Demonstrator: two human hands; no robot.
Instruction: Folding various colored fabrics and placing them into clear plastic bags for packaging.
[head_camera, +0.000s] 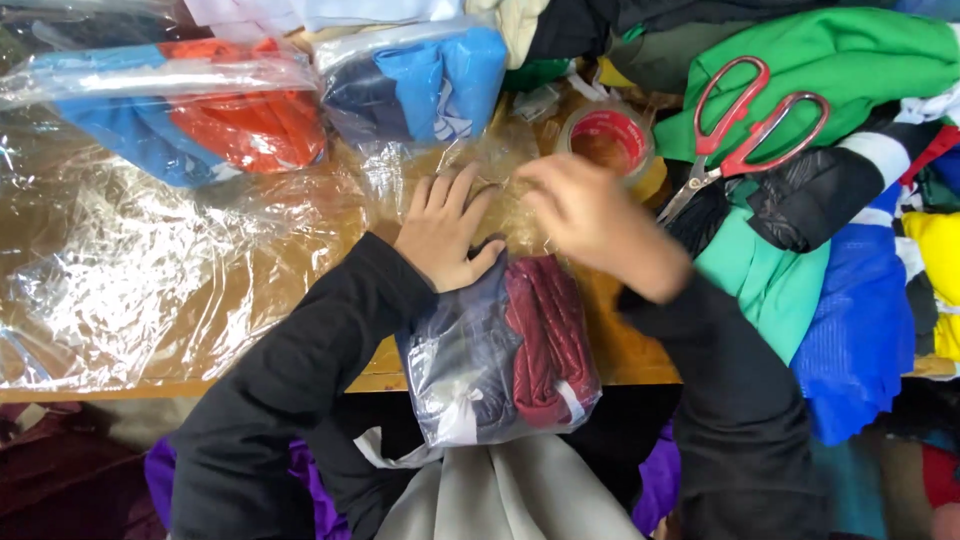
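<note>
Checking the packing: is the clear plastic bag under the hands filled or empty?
Filled: the clear plastic bag holds folded dark-blue and maroon cloth; the left hand presses its top end.

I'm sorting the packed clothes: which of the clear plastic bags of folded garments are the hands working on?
The clear bag holding dark navy and maroon garments at the table's near edge; both hands rest on its top end. The orange-and-blue bag and blue bag lie untouched farther back.

- We have one view only, from the head, looking steeply down and close over the wooden table (300, 250).
- Our own black sleeves (300, 380) enter from the bottom edge; nothing is shared with another view.
</note>
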